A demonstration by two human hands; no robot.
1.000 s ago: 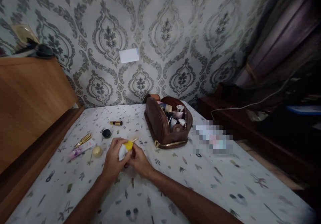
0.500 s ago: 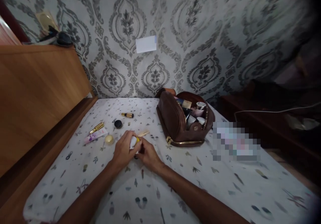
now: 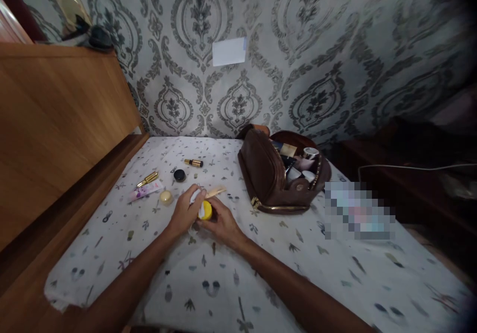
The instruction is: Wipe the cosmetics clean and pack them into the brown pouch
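Note:
Near the middle of the patterned white cloth, my left hand (image 3: pixel 185 212) is closed round a white wipe or tissue (image 3: pixel 194 197) pressed to a small yellow-topped container (image 3: pixel 205 210). My right hand (image 3: pixel 222 222) grips the same container from the right, its fingers partly hidden behind it. A beige flat item (image 3: pixel 216 191) lies just beyond my hands. To the left are a round cream-coloured jar (image 3: pixel 166 197), a black round pot (image 3: pixel 179 175), a black and gold tube (image 3: pixel 194 163), gold tubes (image 3: pixel 148 179) and a purple and white squeeze tube (image 3: pixel 145 191).
An open brown bag (image 3: pixel 261 169) full of cosmetics stands at the back right. Right of it lies a blurred-out item (image 3: pixel 359 211). A wooden cabinet (image 3: pixel 67 124) borders the left side, and a patterned wall (image 3: pixel 238 104) rises behind.
The yellow top has turned up into fuller view between my hands, and the white piece now lies more to its left. The whole view has shifted slightly as the camera moved.

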